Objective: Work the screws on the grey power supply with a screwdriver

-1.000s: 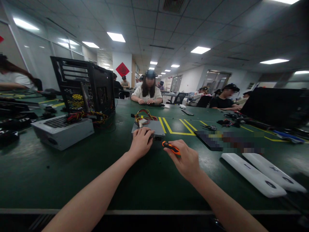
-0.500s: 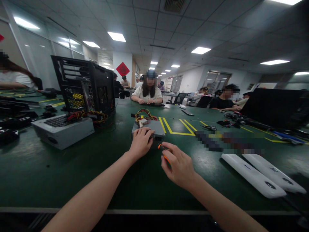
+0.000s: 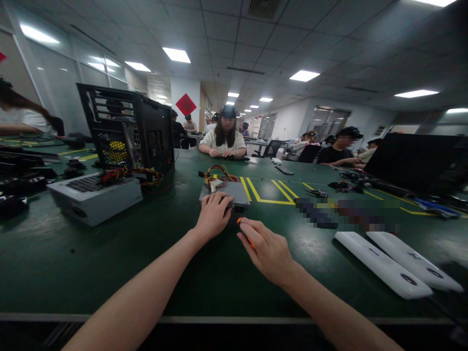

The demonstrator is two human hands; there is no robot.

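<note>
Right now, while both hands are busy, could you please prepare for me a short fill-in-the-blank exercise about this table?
The left hand rests on a metal box whose colour is ____.
The right hand holds a tool whose bright colour is ____.
On the table, ____ long white devices lie at the right.
A black computer case stands in the picture's ____ half.

Missing words: gray; orange; two; left.

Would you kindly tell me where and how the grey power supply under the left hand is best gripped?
I'd come from the right and clasp the power supply by its right end, across the near and far faces. It lies flat, its cables bunch toward the far left, and the left hand covers the near left, so that end seems freest.
</note>
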